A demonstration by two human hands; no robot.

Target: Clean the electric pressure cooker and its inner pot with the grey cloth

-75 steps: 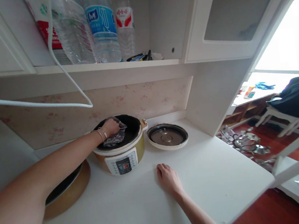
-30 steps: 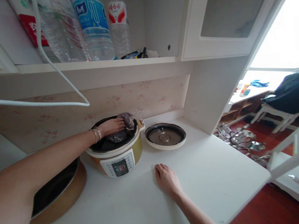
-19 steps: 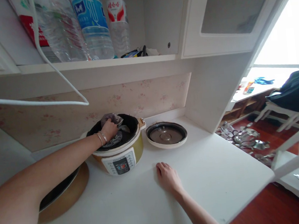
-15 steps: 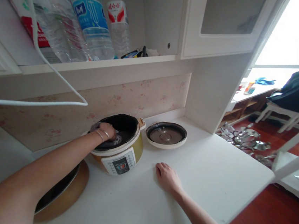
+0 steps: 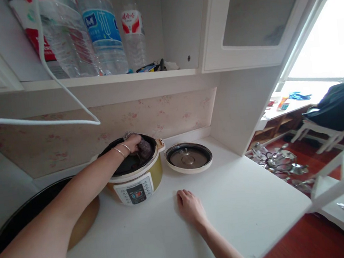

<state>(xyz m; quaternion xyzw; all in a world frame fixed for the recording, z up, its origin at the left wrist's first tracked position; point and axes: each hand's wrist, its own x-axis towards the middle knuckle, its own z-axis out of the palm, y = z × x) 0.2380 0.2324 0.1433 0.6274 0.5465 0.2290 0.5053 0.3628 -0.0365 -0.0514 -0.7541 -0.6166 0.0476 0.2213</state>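
Note:
My left hand (image 5: 133,143), with two bracelets at the wrist, is inside the rice cooker (image 5: 159,168) near its right inner wall. It is closed on a dark greyish-purple cloth (image 5: 145,148), part of which rises at the cooker's back rim. The cooker has a white and green body with a control panel on its front. My right hand (image 5: 191,206) rests on the white counter (image 5: 140,237) in front of the lid, its fingers curled in and nothing seen in them. The round lid (image 5: 188,158) lies inner side up, right of the cooker.
A large brown pan (image 5: 86,222) with a dark inside stands left, under my left forearm. A white cable (image 5: 74,91) hangs in front. Plastic bottles (image 5: 104,38) stand on the shelf above. At right are a white stool-like frame (image 5: 341,177) and a seated person (image 5: 340,106).
My left hand has moved right and up inside the cooker with the cloth, which now shows more. My right hand stays on the counter. The view has shifted slightly.

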